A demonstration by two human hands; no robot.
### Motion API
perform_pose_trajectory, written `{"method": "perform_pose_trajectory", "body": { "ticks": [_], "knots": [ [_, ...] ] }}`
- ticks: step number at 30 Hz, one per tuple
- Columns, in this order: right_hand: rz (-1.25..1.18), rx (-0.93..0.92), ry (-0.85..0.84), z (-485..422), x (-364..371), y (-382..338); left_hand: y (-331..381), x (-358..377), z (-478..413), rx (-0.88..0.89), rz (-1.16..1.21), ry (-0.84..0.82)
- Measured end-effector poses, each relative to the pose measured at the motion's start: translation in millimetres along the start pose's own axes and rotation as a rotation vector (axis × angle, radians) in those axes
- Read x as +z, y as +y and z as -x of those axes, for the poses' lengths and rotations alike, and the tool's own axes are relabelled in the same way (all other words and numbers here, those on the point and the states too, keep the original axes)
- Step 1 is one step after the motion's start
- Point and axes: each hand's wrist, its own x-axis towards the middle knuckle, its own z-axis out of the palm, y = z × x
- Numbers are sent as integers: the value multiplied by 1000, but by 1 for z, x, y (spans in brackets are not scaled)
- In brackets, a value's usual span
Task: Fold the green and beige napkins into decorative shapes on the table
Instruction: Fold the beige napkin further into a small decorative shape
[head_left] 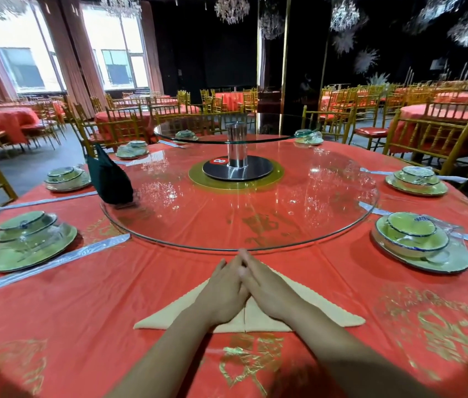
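Head camera looks down on a big round table covered with a red tablecloth [83,305] that has gold print. On the middle of it lies a wide glass turntable [299,222], and a smaller glass disc [207,136] stands above it on a metal post [237,147]. Around the edge are place settings, each one a green plate with bowls stacked on it under clear wrap; one is at near left [29,242] and one at near right [419,245]. A dark green cloth bundle [109,179] stands upright on the left rim of the turntable.

The beige napkin [166,317] lies flat on the tablecloth at the near side, just in front of the turntable rim. It is folded to a wide triangle with a seam down the centre, and its point is away from the person. The left hand [224,294] and the right hand [267,291] both lie flat on it with straight fingers and press it down. Their fingertips cross at the top point of the triangle.
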Motion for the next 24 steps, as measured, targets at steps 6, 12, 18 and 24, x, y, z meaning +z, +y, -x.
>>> {"method": "perform_pose_trajectory", "body": {
  "ticks": [6, 12, 18, 24],
  "knots": [
    [373, -45, -24, 0, 14, 6, -7, -11, 7, -160, 743, 270],
    [504, -44, -66, -7, 20, 15, -17, -26, 59, -126, -200, 38],
    [482, -44, -70, -4, 18, 10, -24, -33, 77, -302, -422, -140],
    [494, -41, -94, -2, 17, 10, -55, -60, 108, -470, -430, -185]
  ]
}}
